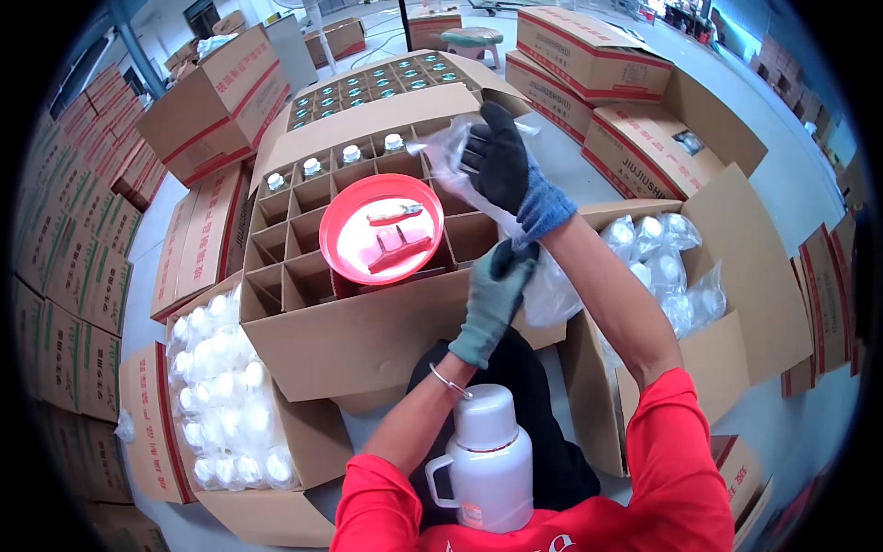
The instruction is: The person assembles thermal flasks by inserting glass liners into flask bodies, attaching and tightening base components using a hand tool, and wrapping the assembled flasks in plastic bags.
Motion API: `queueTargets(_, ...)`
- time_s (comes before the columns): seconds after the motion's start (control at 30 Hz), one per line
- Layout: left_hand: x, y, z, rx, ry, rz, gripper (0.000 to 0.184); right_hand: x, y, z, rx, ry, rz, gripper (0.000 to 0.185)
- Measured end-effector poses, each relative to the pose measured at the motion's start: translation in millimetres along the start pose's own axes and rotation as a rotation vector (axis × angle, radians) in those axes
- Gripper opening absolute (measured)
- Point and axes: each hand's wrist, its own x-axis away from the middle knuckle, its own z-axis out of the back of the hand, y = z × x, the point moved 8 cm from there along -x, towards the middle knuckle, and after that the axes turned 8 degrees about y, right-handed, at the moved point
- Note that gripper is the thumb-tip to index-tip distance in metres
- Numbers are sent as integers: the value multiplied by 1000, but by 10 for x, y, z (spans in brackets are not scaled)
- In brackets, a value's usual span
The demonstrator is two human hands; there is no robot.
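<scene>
My left hand (492, 299), in a grey-green glove, is closed on the lower part of a clear plastic bag (550, 290) just right of the divided carton. Higher up, my right hand (501, 166), in a black and blue glove, has its fingers curled at the top of the same bag; the film hides part of the grip. A white thermos flask (494, 460) with a side handle stands upright against my body. The divided carton (368, 340) in front bears a red plastic basin (333, 262) with small items inside, and several capped bottles (351, 154) along its far row.
At left, an open carton (313, 442) holds bagged white-capped items (221, 405). Another open carton (722, 350) at right holds more bagged items (667, 267). A farther divided carton (386, 109) and stacked boxes (598, 60) stand behind. A stool (472, 39) is at the back.
</scene>
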Motion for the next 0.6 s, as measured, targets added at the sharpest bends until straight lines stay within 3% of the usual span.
queueTargets(0.03,-10,-69,151,165,171,32,19,-74,33,80,0,-94,-60,40)
queueTargets(0.13,-57,-265,529,722,279,265,15,397,-35,170,175,-82,-43,55)
queueTargets(0.2,-117,-241,815,179,52,-6,24,722,-55,92,837,-367,325,76)
queueTargets(0.27,68,-322,666,1092,-266,515,29,1315,177,10,1571,-471,681,88)
queueTargets(0.3,119,-302,984,564,0,128,31,1405,338,180,1715,-427,766,90)
queueTargets(0.33,224,-253,1181,201,22,-145,30,1437,400,303,1760,-354,679,78)
queueTargets(0.37,367,-203,1379,-163,130,-399,31,1452,396,449,1907,-193,762,72)
queueTargets(0.4,582,-110,1497,-388,221,-554,35,1467,437,658,2046,-22,838,66)
queueTargets(0.43,810,-19,1614,-616,350,-695,39,1471,461,875,1846,40,993,59)
queueTargets(0.47,994,-136,1721,-542,367,-663,38,1482,614,1055,1794,30,827,59)
queueTargets(0.53,1388,-477,1960,-394,412,-604,37,1656,1002,1432,1673,-28,800,63)
queueTargets(0.6,1688,-748,2038,-601,64,-418,33,1897,1029,1561,1479,-12,803,67)
